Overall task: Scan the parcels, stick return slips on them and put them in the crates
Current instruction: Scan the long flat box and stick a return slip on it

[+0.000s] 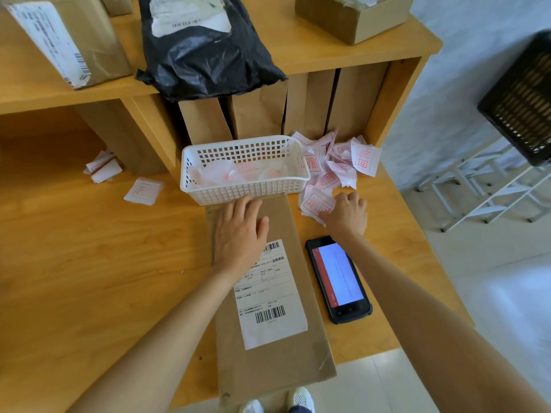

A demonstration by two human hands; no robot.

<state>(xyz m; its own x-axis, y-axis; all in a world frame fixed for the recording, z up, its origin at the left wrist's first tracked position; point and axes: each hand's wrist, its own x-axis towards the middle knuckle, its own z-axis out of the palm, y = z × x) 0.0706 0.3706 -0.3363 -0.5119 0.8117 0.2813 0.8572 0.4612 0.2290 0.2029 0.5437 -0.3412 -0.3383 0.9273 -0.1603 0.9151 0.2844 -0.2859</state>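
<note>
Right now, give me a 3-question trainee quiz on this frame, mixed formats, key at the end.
1. True or false: the left hand lies flat on the brown parcel.
2. Multiple choice: the right hand is at
A. the scanner
B. the loose return slips
C. the black bag
3. Fill in: the scanner lies screen-up on the desk, to the ____ of the parcel.

Key:
1. True. Its fingers are straight, near the white basket.
2. B. Its fingers touch the return slips beside the basket; whether it pinches one cannot be told.
3. Right, next to the shipping label.
</note>
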